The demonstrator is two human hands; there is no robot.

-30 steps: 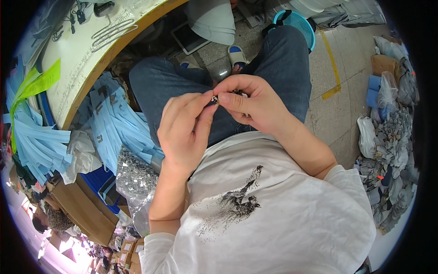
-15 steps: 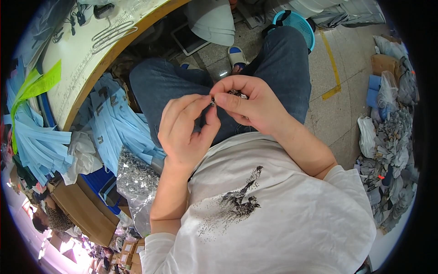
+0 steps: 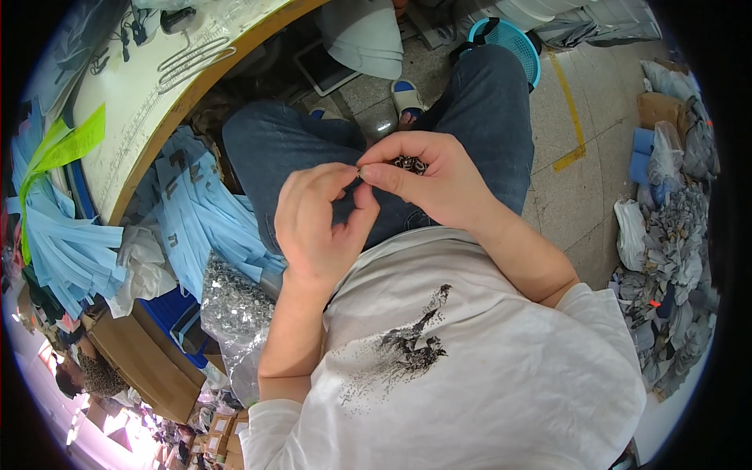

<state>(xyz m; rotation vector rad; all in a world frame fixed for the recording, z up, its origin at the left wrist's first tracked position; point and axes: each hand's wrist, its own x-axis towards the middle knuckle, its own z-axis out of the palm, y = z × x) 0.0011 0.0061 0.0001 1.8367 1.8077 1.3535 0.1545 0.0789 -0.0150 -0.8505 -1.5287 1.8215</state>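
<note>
Over my lap, both hands meet at their fingertips. My right hand point(image 3: 431, 172) is closed, thumb and index finger pinched together, around several small dark-and-silver metal pieces point(image 3: 410, 164) that show in the curl of its fingers. At the tips of the two hands is a small metal piece point(image 3: 359, 173), too small to name. Curved around it, my left hand point(image 3: 317, 219) has its index fingertip and thumb on either side of this piece. The fingers partly hide what each hand holds.
A white curved table point(image 3: 137, 129) at left carries a bent metal rod point(image 3: 196, 64). Light blue strips point(image 3: 207, 204) hang beside my leg, near bubble wrap point(image 3: 235, 321) and a cardboard box point(image 3: 145, 364). A turquoise basket point(image 3: 526, 48) stands ahead; grey scraps point(image 3: 677, 258) pile at right.
The small piece and my right fingertips have shifted slightly left. My right fingers have turned a little, showing more of the metal pieces. My left hand has barely moved.
</note>
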